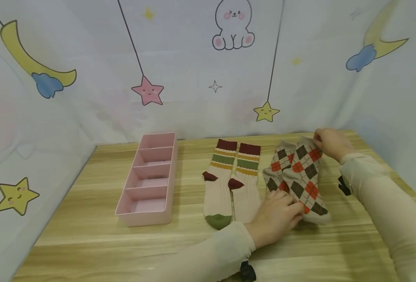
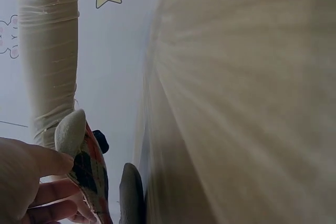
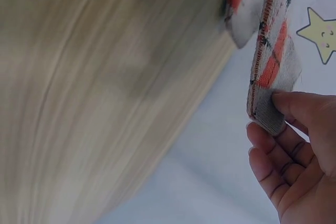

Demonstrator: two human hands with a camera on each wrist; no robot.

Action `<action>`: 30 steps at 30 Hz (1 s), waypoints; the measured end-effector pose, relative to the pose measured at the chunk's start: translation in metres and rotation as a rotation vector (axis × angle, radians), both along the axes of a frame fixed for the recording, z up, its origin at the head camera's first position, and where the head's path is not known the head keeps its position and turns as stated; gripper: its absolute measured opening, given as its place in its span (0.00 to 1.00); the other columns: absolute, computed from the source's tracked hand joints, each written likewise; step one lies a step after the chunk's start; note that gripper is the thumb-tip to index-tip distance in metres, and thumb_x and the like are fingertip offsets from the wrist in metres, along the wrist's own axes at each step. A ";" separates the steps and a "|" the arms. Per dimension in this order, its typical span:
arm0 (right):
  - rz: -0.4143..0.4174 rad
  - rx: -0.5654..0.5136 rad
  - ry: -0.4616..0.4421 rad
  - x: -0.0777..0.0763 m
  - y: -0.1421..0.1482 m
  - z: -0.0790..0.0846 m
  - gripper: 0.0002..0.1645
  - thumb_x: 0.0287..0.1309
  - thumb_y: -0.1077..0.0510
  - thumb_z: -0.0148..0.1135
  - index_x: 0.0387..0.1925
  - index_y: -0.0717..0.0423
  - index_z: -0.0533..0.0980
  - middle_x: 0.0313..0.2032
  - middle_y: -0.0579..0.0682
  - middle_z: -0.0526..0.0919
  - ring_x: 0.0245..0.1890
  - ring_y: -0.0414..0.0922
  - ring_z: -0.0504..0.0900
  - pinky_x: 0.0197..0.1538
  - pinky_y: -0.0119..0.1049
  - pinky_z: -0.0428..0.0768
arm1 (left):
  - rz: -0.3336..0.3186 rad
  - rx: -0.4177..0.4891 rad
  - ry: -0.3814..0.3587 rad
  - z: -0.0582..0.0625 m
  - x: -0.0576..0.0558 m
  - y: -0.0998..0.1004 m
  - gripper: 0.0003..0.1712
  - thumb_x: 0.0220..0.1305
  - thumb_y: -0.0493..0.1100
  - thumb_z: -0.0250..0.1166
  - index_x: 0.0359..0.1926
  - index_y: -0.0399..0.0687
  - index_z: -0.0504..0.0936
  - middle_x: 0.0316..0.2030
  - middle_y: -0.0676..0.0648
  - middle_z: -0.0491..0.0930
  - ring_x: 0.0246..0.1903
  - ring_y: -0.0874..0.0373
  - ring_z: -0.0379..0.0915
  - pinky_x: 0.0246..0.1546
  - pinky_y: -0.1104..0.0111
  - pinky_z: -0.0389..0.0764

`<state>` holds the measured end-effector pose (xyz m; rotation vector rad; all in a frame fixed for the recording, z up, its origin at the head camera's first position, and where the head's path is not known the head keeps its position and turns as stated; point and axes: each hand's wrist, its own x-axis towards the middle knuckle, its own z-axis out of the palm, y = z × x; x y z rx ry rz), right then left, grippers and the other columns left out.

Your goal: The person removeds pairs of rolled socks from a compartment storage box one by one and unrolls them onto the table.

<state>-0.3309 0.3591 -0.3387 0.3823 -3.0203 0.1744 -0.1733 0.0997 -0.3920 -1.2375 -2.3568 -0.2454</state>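
Observation:
A beige argyle sock [image 1: 304, 172] with red and dark green diamonds is held at both ends on the right of the table. My right hand [image 1: 333, 143] pinches its cuff between thumb and fingers, as the right wrist view also shows. Lower down, my left hand [image 1: 276, 217] pinches the foot part; in the left wrist view the thumb presses on the sock near its grey end. Partly hidden beneath lies the matching argyle sock [image 1: 280, 156]. Left of my left hand, two cream striped socks [image 1: 217, 196] lie side by side with maroon cuffs and heels.
A pink four-sided box [image 1: 148, 219] with several compartments in a row stands on the wooden table [image 1: 88, 196], left of the striped socks. Behind the table hangs a pale cloth [image 1: 193, 113] printed with stars and moons.

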 end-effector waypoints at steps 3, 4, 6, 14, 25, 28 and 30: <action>-0.004 -0.014 -0.016 0.002 0.006 -0.004 0.09 0.66 0.61 0.53 0.32 0.64 0.74 0.25 0.57 0.78 0.23 0.47 0.73 0.26 0.42 0.71 | 0.001 -0.027 0.010 -0.001 0.000 0.005 0.05 0.64 0.53 0.62 0.39 0.64 0.81 0.39 0.63 0.81 0.44 0.67 0.74 0.47 0.75 0.69; -0.005 -0.018 -0.021 0.003 0.008 -0.006 0.09 0.66 0.61 0.53 0.32 0.64 0.74 0.25 0.56 0.78 0.23 0.47 0.73 0.26 0.41 0.71 | -0.003 -0.032 0.012 -0.001 0.000 0.007 0.05 0.64 0.53 0.62 0.39 0.64 0.81 0.39 0.63 0.81 0.43 0.67 0.74 0.46 0.76 0.70; -0.013 -0.025 -0.035 0.003 0.012 -0.009 0.09 0.66 0.61 0.53 0.32 0.64 0.74 0.25 0.56 0.78 0.23 0.47 0.73 0.26 0.40 0.70 | -0.012 -0.044 0.011 -0.002 0.001 0.011 0.05 0.64 0.53 0.62 0.39 0.64 0.81 0.40 0.63 0.82 0.42 0.68 0.74 0.45 0.77 0.70; -0.044 -0.033 -0.066 0.001 0.018 -0.020 0.08 0.66 0.60 0.53 0.35 0.63 0.73 0.25 0.55 0.79 0.24 0.47 0.74 0.25 0.40 0.71 | -0.041 -0.071 -0.028 -0.006 0.003 0.021 0.06 0.66 0.54 0.60 0.41 0.66 0.82 0.42 0.65 0.83 0.43 0.69 0.74 0.44 0.78 0.70; -0.036 -0.058 -0.065 -0.001 0.025 -0.035 0.08 0.64 0.61 0.54 0.31 0.62 0.74 0.25 0.55 0.79 0.24 0.47 0.75 0.26 0.40 0.72 | -0.044 -0.182 -0.153 -0.010 0.002 0.029 0.07 0.67 0.54 0.59 0.42 0.68 0.83 0.44 0.67 0.82 0.47 0.70 0.74 0.59 0.70 0.72; -0.033 -0.048 -0.069 -0.002 0.027 -0.038 0.07 0.63 0.61 0.55 0.31 0.62 0.74 0.25 0.55 0.79 0.24 0.48 0.75 0.26 0.41 0.73 | -0.047 -0.192 -0.197 -0.013 0.001 0.030 0.08 0.67 0.53 0.59 0.43 0.68 0.83 0.45 0.66 0.82 0.49 0.69 0.74 0.63 0.64 0.71; -0.032 -0.043 -0.072 -0.002 0.028 -0.040 0.07 0.63 0.61 0.55 0.30 0.62 0.74 0.25 0.55 0.79 0.25 0.48 0.75 0.27 0.41 0.73 | -0.052 -0.191 -0.199 -0.016 0.001 0.030 0.08 0.66 0.53 0.60 0.43 0.68 0.83 0.45 0.66 0.82 0.49 0.70 0.73 0.61 0.67 0.71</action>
